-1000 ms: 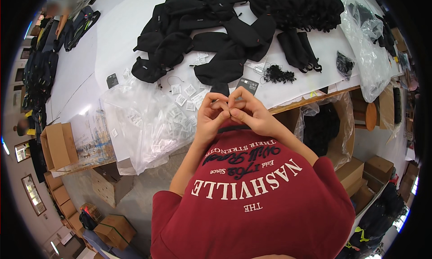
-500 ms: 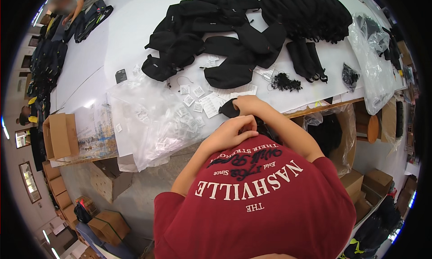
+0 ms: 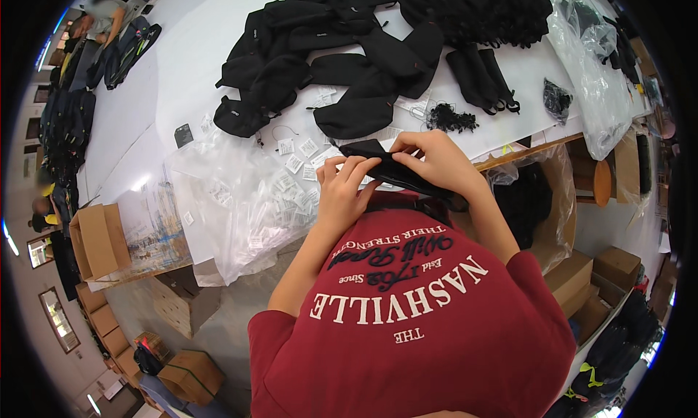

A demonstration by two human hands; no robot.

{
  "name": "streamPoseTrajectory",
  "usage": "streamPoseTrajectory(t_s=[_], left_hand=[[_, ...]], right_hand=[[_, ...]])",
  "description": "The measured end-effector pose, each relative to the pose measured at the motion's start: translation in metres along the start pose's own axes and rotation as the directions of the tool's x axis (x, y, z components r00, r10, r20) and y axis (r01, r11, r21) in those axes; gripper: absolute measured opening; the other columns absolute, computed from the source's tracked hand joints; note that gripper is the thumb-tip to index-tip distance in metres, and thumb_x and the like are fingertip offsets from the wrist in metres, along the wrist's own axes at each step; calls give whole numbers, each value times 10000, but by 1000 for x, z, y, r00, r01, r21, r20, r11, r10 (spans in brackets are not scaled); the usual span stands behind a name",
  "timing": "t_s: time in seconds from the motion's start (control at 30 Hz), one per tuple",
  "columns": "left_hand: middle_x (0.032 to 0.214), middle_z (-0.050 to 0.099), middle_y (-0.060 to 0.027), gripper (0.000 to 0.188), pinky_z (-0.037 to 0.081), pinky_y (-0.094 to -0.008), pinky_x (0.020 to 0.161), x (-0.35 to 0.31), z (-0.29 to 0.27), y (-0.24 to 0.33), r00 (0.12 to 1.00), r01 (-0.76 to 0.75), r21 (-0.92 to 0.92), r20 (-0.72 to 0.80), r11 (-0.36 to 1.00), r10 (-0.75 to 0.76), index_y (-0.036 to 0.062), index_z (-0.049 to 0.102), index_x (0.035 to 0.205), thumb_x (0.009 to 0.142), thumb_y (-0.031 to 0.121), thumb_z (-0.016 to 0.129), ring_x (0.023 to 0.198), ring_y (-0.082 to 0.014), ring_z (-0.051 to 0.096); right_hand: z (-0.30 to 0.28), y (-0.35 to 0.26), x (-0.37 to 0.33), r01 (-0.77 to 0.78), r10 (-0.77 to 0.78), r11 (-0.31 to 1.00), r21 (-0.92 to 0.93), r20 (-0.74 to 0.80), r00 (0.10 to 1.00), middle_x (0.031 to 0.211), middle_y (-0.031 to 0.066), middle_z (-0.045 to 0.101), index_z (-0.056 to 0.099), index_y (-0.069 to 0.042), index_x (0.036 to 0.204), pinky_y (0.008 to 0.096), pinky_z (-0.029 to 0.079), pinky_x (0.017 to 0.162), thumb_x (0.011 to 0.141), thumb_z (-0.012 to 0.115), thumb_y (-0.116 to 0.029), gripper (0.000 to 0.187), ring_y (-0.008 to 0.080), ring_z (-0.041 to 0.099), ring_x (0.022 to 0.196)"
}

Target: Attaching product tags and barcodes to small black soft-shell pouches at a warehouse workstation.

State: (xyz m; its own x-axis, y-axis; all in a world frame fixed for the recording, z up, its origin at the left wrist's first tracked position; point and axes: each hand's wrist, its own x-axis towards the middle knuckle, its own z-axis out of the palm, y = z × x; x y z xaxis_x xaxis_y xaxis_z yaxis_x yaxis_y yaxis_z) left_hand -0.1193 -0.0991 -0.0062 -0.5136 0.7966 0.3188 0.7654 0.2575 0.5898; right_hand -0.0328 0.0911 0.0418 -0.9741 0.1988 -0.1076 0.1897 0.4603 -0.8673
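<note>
Both hands hold a black pouch (image 3: 398, 174) between them, just over the near edge of the table (image 3: 138, 138) and close to the dark red shirt (image 3: 436, 331). The left hand (image 3: 345, 190) has its index finger laid on the far side of the fabric and its thumb on the near side, clamped on the left part. The right hand (image 3: 440, 161) pinches the upper edge with thumb and bent fingers; the tips of the two hands are near each other but apart.

Half a second ago the left hand was lower, against the shirt, while the right hand gripped a black piece above the table edge; now the left hand is up and on the pouch as well. One second ago the fingertips of both hands met.

The view has swung a little, but the heap of black pouches (image 3: 327, 36) at the far side lies as before. The clear plastic bag (image 3: 218, 178) to the left, the white labels (image 3: 294, 163) beside it, the tangle of black cords (image 3: 449, 118) and the pair of black pouches (image 3: 476, 76) to the right also stay put. At the far left, a co-worker (image 3: 107, 18) leans over dark bags (image 3: 132, 54).
</note>
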Motion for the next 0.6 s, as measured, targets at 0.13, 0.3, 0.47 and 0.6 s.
streamPoseTrajectory(t_s=[0.13,0.3,0.47,0.6], left_hand=[[1027,593,20,349,321,-340,843,4,-1,3,981,-189,80,-27,979,192,129,626,994,654,110,701,996,-202,506],[939,611,30,295,321,-327,835,5,-2,1,971,-237,33,-23,971,238,133,641,916,627,89,681,919,-184,534],[905,613,38,259,321,-325,829,3,-9,2,958,-287,28,-11,957,288,127,650,891,637,85,678,895,-179,541],[872,606,39,271,319,-330,822,5,-14,8,968,-250,-2,29,968,250,129,651,894,629,79,685,854,-180,531]], right_hand=[[3,-11,-3,53,-50,998,30,-94,994,766,143,657,606,7,887,304,508,644,806,618,-98,134,254,672,729],[5,-17,-6,62,-59,997,35,-82,995,753,95,654,606,21,877,275,503,649,821,607,-78,114,187,661,725],[8,-16,-6,31,-27,996,79,-48,998,739,89,647,599,25,864,271,501,644,819,607,-74,109,173,654,703],[12,-12,-5,28,-21,993,118,-53,998,734,91,644,599,24,859,271,499,639,816,610,-74,108,172,652,693]])
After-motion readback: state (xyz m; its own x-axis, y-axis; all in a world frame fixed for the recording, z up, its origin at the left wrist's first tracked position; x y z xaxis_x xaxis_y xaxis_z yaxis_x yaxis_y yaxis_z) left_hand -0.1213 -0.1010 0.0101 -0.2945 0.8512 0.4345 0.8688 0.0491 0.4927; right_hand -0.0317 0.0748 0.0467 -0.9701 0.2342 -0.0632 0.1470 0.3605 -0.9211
